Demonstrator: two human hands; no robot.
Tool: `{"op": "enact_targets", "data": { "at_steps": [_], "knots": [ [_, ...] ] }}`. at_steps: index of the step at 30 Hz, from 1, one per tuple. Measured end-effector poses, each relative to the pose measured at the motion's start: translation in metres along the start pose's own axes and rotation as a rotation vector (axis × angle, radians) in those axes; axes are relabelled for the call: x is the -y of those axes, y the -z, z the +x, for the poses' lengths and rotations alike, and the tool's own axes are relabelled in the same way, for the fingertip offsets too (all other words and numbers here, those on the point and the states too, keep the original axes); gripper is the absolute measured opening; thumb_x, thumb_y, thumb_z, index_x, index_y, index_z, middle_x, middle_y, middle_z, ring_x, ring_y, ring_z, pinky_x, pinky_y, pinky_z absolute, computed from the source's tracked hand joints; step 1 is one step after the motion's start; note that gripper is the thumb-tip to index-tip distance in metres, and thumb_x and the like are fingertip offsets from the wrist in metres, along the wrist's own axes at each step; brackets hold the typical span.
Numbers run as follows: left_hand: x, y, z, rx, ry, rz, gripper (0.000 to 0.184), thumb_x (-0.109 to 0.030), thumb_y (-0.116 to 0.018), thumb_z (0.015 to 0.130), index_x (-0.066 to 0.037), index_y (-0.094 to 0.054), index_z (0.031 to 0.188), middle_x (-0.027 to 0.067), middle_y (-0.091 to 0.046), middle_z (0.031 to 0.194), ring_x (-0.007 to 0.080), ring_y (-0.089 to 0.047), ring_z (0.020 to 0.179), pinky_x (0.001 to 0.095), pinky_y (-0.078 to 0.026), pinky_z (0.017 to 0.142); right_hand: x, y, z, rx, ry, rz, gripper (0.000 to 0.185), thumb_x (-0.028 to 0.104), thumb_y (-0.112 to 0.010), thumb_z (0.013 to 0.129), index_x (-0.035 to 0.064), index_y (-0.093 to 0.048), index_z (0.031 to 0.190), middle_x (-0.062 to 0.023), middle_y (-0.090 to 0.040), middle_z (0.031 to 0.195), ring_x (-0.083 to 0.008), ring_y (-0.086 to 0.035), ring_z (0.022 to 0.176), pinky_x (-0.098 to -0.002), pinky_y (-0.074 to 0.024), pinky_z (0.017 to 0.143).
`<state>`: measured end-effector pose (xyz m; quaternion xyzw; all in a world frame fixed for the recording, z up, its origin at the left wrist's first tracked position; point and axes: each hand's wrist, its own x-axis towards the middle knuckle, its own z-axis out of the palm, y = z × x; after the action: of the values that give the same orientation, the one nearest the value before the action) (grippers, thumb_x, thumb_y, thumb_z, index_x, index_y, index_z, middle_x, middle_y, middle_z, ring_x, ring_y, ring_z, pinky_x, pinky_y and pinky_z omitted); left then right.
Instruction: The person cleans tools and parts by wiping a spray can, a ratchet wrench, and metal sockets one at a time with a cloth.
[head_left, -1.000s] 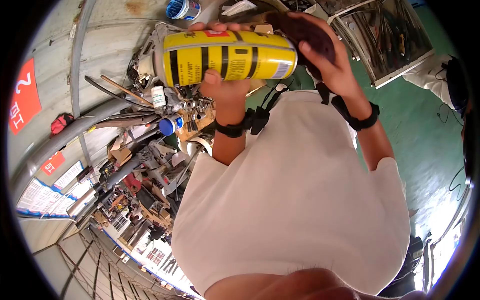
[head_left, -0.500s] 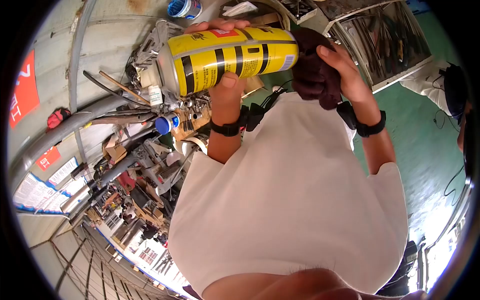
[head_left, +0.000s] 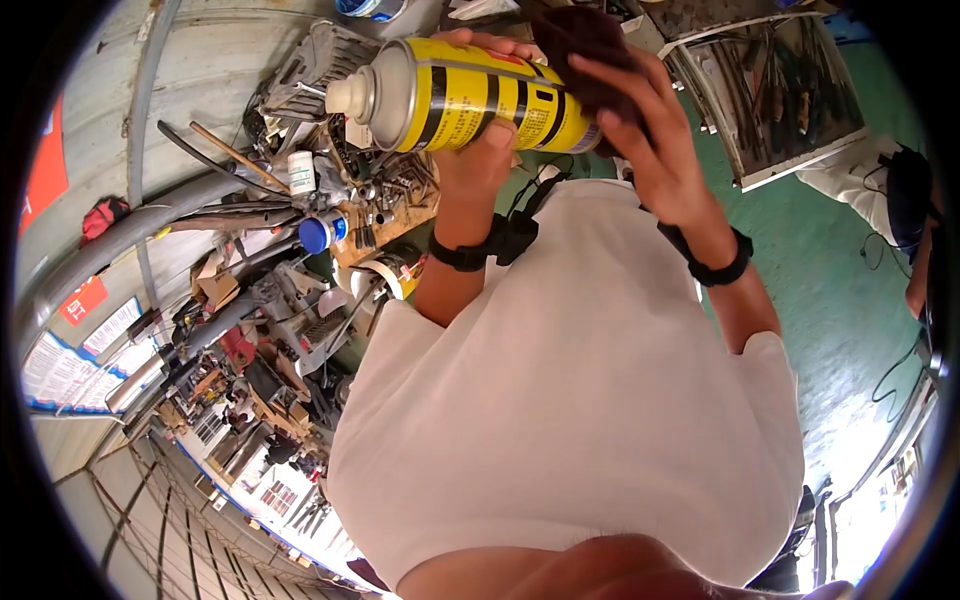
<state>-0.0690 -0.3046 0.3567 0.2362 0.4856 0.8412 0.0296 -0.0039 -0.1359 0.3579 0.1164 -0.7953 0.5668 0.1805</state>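
Currently I've left hand [head_left: 476,168] wrapped round can [head_left: 478,98], cap [head_left: 349,96] on; right hand [head_left: 668,160] half-curled, holding dark cloth [head_left: 580,45] at can's base.

Green floor [head_left: 800,300]; grey pipe [head_left: 168,222] along pale wall [head_left: 90,110].

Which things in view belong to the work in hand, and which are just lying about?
In use:
- yellow spray can, held by the left hand
- dark cloth, held by the right hand at the can's base

Apparently lying about:
- white bottle
- blue-lidded tub
- tray of tools
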Motion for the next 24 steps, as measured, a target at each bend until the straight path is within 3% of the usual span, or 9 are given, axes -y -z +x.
{"op": "enact_targets", "data": {
  "at_steps": [4,6,8,9,10,13,17,22,24],
  "knots": [
    [-0.006,0.002,0.000,-0.156,0.026,-0.021,0.069,-0.028,-0.071,0.076,-0.005,-0.036,0.130,0.0138,-0.052,0.117,0.0300,-0.053,0.112,0.0431,-0.042,0.100,0.011,0.008,-0.012,0.150,0.246,-0.184,0.042,0.007,-0.066,0.078,0.0124,-0.062,0.120,-0.0152,-0.053,0.119,-0.0365,-0.051,0.112,-0.0422,-0.0437,0.093],
    [-0.005,0.004,-0.002,-0.157,0.039,-0.015,0.069,-0.029,-0.070,0.075,-0.005,-0.036,0.130,0.0141,-0.052,0.117,0.0306,-0.053,0.112,0.0431,-0.044,0.099,0.009,0.003,-0.006,0.126,0.267,-0.237,0.043,0.008,-0.070,0.071,0.0132,-0.065,0.114,-0.0142,-0.054,0.117,-0.0344,-0.055,0.106,-0.0413,-0.0467,0.088],
    [-0.003,0.005,-0.006,-0.064,0.053,-0.045,0.070,-0.030,-0.071,0.074,-0.005,-0.036,0.130,0.0142,-0.053,0.116,0.0315,-0.054,0.111,0.0438,-0.045,0.098,0.002,-0.003,0.001,-0.021,0.058,-0.042,0.045,0.006,-0.071,0.066,0.0126,-0.067,0.111,-0.0140,-0.057,0.111,-0.0323,-0.059,0.099,-0.0383,-0.0498,0.082],
    [-0.004,0.006,-0.008,-0.043,0.051,-0.152,0.069,-0.017,-0.072,0.073,-0.004,-0.036,0.131,0.0147,-0.053,0.115,0.0280,-0.056,0.104,0.0398,-0.048,0.089,-0.004,-0.003,0.003,-0.028,-0.025,0.001,0.047,0.005,-0.073,0.061,0.0121,-0.068,0.107,-0.0140,-0.059,0.105,-0.0311,-0.062,0.090,-0.0356,-0.0526,0.076],
    [-0.004,0.008,-0.009,-0.043,0.051,-0.151,0.069,-0.017,-0.072,0.073,-0.004,-0.036,0.131,0.0147,-0.053,0.115,0.0280,-0.056,0.104,0.0398,-0.048,0.089,-0.002,-0.003,0.003,-0.027,-0.025,0.002,0.047,0.005,-0.073,0.061,0.0121,-0.068,0.107,-0.0140,-0.059,0.105,-0.0311,-0.062,0.090,-0.0356,-0.0526,0.076],
    [-0.006,0.014,-0.007,-0.006,0.004,-0.192,0.072,-0.017,-0.074,0.072,-0.004,-0.035,0.132,0.0154,-0.054,0.115,0.0277,-0.057,0.102,0.0396,-0.049,0.088,0.009,-0.003,0.003,-0.037,0.266,-0.231,0.045,0.009,-0.076,0.057,0.0135,-0.070,0.102,-0.0115,-0.060,0.101,-0.0302,-0.062,0.087,-0.0369,-0.0537,0.071],
    [-0.016,0.016,-0.006,-0.063,0.059,-0.074,0.074,-0.015,-0.076,0.071,-0.001,-0.038,0.133,0.0166,-0.054,0.114,0.0286,-0.057,0.104,0.0403,-0.047,0.092,0.028,-0.001,0.011,0.063,0.370,-0.328,0.042,0.010,-0.077,0.059,0.0139,-0.070,0.100,-0.0099,-0.061,0.098,-0.0282,-0.063,0.080,-0.0371,-0.0542,0.069],
    [-0.018,0.015,-0.010,-0.057,0.086,-0.197,0.074,-0.018,-0.077,0.072,-0.003,-0.037,0.132,0.0151,-0.054,0.112,0.0278,-0.056,0.105,0.0421,-0.046,0.092,-0.003,-0.004,0.012,0.030,0.093,-0.278,0.036,0.004,-0.075,0.066,0.0066,-0.069,0.101,-0.0139,-0.061,0.097,-0.0299,-0.062,0.078,-0.0335,-0.0521,0.069],
    [-0.018,0.017,-0.007,0.078,0.010,-0.213,0.073,-0.024,-0.077,0.073,-0.004,-0.037,0.130,0.0141,-0.053,0.110,0.0273,-0.056,0.104,0.0425,-0.047,0.092,-0.006,-0.001,0.009,0.017,0.032,-0.168,0.035,0.007,-0.075,0.065,0.0079,-0.069,0.100,-0.0133,-0.064,0.099,-0.0272,-0.065,0.083,-0.0348,-0.0546,0.071]
  ]
}}
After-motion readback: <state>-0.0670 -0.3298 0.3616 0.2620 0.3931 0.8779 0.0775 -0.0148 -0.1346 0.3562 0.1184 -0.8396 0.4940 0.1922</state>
